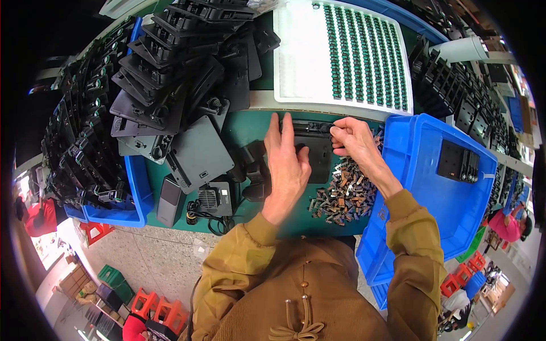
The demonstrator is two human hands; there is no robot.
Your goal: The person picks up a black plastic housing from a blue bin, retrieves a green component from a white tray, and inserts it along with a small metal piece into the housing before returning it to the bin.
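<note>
A black plastic housing lies on the green bench top in front of me, with a slotted strip along its far edge. At its left side rests my left hand, index and middle fingers stretched out straight and touching the edge. My right hand is closed in a pinch at the strip's right end; whatever is between the fingertips is too small or hidden to name. Below that hand spreads a heap of small dark and brownish parts. Left of my left hand sit black rounded pieces, partly covered by it.
A toppling pile of black housings fills the far left. Beyond the work stands a white foam tray with rows of small green parts. A blue bin at right holds one black housing. A grey box and cabled device lie near left.
</note>
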